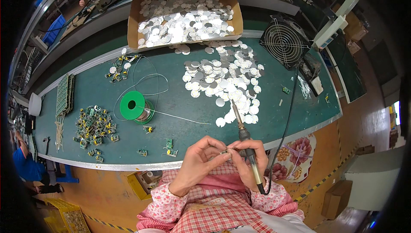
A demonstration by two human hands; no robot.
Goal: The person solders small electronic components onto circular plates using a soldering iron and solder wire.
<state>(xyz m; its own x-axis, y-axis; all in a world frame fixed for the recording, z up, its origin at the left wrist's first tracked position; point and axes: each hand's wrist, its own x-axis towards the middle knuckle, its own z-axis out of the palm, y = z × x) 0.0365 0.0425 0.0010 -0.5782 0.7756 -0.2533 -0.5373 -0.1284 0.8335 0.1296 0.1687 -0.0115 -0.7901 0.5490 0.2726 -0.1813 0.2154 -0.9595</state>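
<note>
Left hand (200, 161): fingertips pinching small part (224, 151), seemingly circuit board. Right hand (251, 161): fingertips at same part, soldering iron (244, 134) clasped, tip toward white discs (227, 71).

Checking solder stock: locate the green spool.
In the head view, the green spool sits left of centre on the bench, between the circuit-board pile and the loose white discs.

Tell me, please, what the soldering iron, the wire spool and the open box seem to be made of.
Soldering iron: metal shaft, judging by its dull sheen; dark collar, perhaps plastic or rubber.
Wire spool: probably moulded plastic, smooth and evenly green.
Open box: likely cardboard, with matte brown walls.
</note>
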